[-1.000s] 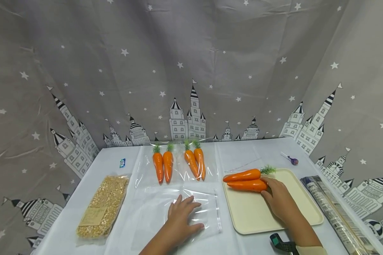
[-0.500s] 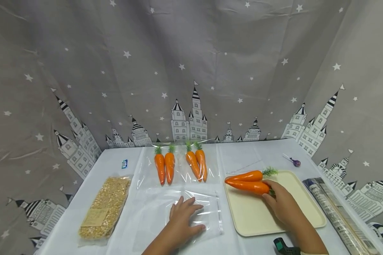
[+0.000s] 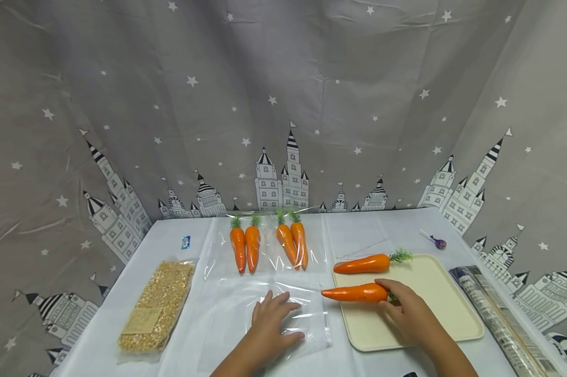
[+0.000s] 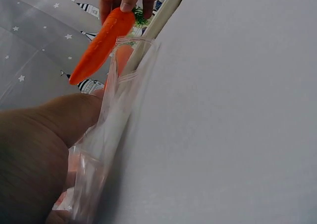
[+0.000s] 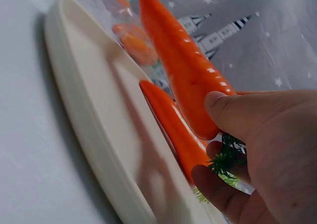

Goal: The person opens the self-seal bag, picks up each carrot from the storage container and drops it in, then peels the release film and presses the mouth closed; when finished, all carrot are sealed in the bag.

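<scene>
My right hand (image 3: 408,309) grips an orange carrot (image 3: 354,293) near its green top, thumb and fingers around the thick end. Its tip points left past the rim of the cream tray (image 3: 444,283). In the right wrist view this carrot (image 5: 181,68) is held above the tray, clear of it. A second carrot (image 3: 363,264) with a leafy top lies along the tray's far left edge. My left hand (image 3: 268,324) rests with spread fingers on a flat clear plastic bag (image 3: 312,309). The left wrist view shows the bag's mouth (image 4: 131,40) standing slightly apart.
Behind the left hand, several carrots (image 3: 252,248) lie in pairs under clear plastic. A bag of yellow grain (image 3: 163,293) is on the left, near a small blue packet (image 3: 185,242). A lollipop (image 3: 438,242) and a long plastic-wrapped roll (image 3: 495,319) are on the right.
The right hand has lifted one carrot off the tray and brought it nearer, apart from the other carrot. The left hand has stayed on the bag.
</scene>
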